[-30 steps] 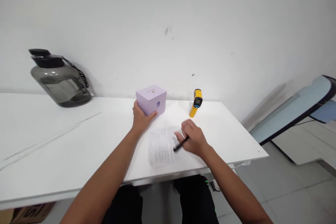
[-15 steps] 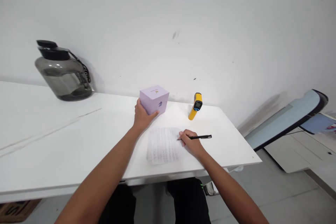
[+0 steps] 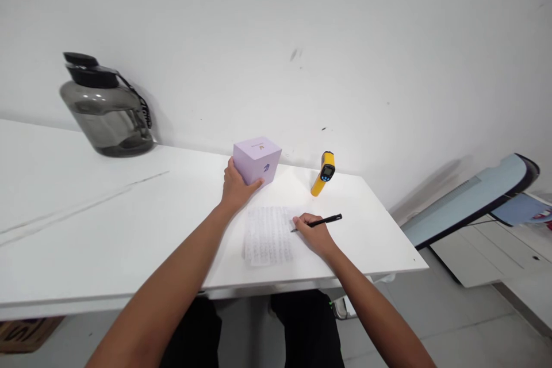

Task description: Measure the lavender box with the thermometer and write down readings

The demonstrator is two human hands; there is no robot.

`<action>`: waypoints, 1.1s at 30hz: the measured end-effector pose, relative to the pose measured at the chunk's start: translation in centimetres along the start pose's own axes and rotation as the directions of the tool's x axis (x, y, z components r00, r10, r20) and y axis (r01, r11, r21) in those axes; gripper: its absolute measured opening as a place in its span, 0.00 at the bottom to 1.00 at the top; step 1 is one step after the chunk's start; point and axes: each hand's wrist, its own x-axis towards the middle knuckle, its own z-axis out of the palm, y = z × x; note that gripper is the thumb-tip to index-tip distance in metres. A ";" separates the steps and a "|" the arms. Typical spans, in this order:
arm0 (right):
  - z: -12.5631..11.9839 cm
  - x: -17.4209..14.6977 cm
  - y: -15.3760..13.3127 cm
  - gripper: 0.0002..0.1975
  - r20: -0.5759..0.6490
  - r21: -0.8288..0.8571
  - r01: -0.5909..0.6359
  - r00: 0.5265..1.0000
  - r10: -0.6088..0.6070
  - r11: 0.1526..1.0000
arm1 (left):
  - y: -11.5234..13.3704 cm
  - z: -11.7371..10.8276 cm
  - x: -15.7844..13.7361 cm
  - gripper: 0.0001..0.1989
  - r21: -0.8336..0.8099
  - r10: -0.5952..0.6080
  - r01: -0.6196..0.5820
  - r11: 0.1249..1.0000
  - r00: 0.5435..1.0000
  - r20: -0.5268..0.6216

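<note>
My left hand (image 3: 238,187) grips a light purple box (image 3: 256,161) by its left side and front, thumb across the front face. The box carries a small dark emblem on the front and a gold mark on top. In my right hand (image 3: 314,233) is a black pen (image 3: 328,219), its tip down at the right part of a written sheet of paper (image 3: 269,236). Rows of small writing cover the sheet; they are too blurred to read. Behind my right hand stands a yellow infrared thermometer (image 3: 323,173) with a small screen and blue buttons.
A large grey water jug (image 3: 110,112) with a black lid stands at the left by the wall. The white table (image 3: 99,241) ends at the right, where a pale blue panel with a dark edge (image 3: 474,198) leans. A cardboard box (image 3: 26,334) sits below the table.
The camera view has shifted slightly. The pen's rear end has tipped upward a little in my right hand. My left hand stays on the box.
</note>
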 end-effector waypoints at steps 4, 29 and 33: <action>0.0 0.1 0.1 0.19 0.024 0.001 0.008 1.000 -0.008 1.000 | 0.1 0.0 0.0 0.60 -0.001 -0.003 0.003 1.000 1.000 0.002; -0.3 -0.1 0.0 0.20 0.003 -0.033 0.012 1.000 -0.012 0.999 | 0.3 -0.1 -0.1 0.60 0.008 -0.015 0.015 1.000 1.000 0.016; -0.4 -0.1 -0.1 0.21 -0.037 -0.034 0.016 0.999 -0.017 0.999 | 0.4 -0.2 -0.1 0.60 0.014 -0.018 0.018 1.000 1.000 0.021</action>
